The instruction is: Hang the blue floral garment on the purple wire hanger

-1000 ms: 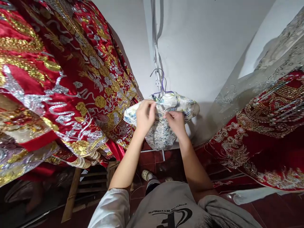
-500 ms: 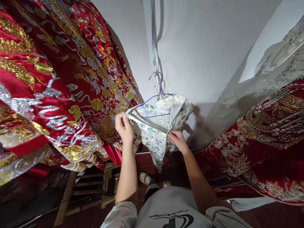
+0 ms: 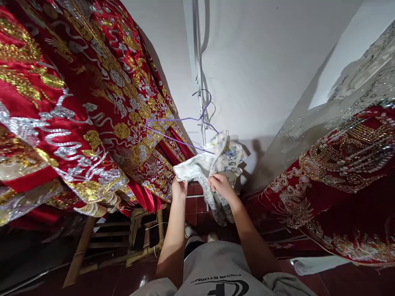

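Observation:
A white garment with a blue and green print [image 3: 231,154] hangs by one shoulder from a purple wire hanger [image 3: 175,119]. The hanger's left arm is bare and sticks out in front of the red gown. My left hand [image 3: 179,190] is closed on the garment's loose left shoulder, below the hanger's bare end; its fingertips are partly covered by the cloth. My right hand [image 3: 221,186] grips the cloth at the garment's front, with the fingers curled in. Under both hands the lower part of the garment droops in folds.
A red gown with gold and silver embroidery [image 3: 123,102] fills the left side. On the right are a beaded red gown [image 3: 327,181] and sheer, glittery fabric [image 3: 296,127]. A metal pole [image 3: 199,74] stands against the white wall. Below left is a wooden chair [image 3: 111,234].
The garment's left shoulder has come off the hanger, baring the hanger's left arm, which has swung up and left. My left hand has moved down and right with the cloth.

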Tool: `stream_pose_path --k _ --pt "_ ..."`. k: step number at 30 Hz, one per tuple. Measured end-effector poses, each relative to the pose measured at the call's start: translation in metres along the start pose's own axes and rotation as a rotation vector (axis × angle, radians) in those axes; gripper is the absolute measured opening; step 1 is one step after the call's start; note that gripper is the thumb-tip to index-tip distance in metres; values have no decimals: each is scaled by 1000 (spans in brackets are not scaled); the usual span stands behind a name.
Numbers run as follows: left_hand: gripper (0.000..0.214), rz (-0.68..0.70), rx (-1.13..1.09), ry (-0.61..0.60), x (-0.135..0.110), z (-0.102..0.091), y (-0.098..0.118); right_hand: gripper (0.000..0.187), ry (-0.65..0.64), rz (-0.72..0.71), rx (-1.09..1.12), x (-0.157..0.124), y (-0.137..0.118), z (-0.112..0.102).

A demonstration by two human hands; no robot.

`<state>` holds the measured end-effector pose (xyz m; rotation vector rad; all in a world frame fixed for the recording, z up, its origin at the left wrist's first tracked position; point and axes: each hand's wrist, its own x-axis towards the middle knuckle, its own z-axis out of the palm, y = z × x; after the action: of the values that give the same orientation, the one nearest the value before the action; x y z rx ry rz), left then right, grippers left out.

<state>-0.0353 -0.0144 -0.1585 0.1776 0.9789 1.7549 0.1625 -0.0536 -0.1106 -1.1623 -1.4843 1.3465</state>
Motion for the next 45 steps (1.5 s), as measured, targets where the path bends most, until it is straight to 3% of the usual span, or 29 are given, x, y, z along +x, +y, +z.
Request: stream_pose_path --k 3,8,11,13,15,18,20,23,25,27,31,36,42,45 --pt "6 21 20 -66 -21 5 -6 31 -1 114 -148 -1 12 -12" --pt "31 161 456 -552 -68 27 8 59 134 86 -145 -2 15 -14" --pt "34 233 669 -705 -95 34 7 67 5 75 13 -5 13 -4" --pt "34 299 701 -689 -102 35 6 66 -127 72 139 -10 13 3" --pt "34 389 687 -582 -100 33 8 56 -236 63 206 -14 10 7" --pt "36 444 669 -498 -92 26 16 29 -260 -33 133 -17 -6 8" --pt "42 384 725 -619 -89 18 23 17 -180 -179 60 -16 -23 4" --pt "45 168 880 -888 -90 2 28 28 7 -386 14 -7 -50 -5" --pt "44 51 982 -972 -91 -11 29 32 145 -433 -38 6 -59 -12" --pt "44 48 1059 -947 -90 -22 31 33 249 -398 -141 22 -58 -20" --pt "40 197 1183 -839 -81 -31 48 41 340 -235 -375 48 -41 -45" --pt "30 165 1236 -848 -62 -22 80 50 332 -304 -383 52 -40 -69" --pt "43 161 1260 -722 -42 -21 101 49 163 -311 -436 78 -52 -49" --pt "29 343 1214 -637 -33 -26 110 48 157 -288 -476 90 -42 -42"
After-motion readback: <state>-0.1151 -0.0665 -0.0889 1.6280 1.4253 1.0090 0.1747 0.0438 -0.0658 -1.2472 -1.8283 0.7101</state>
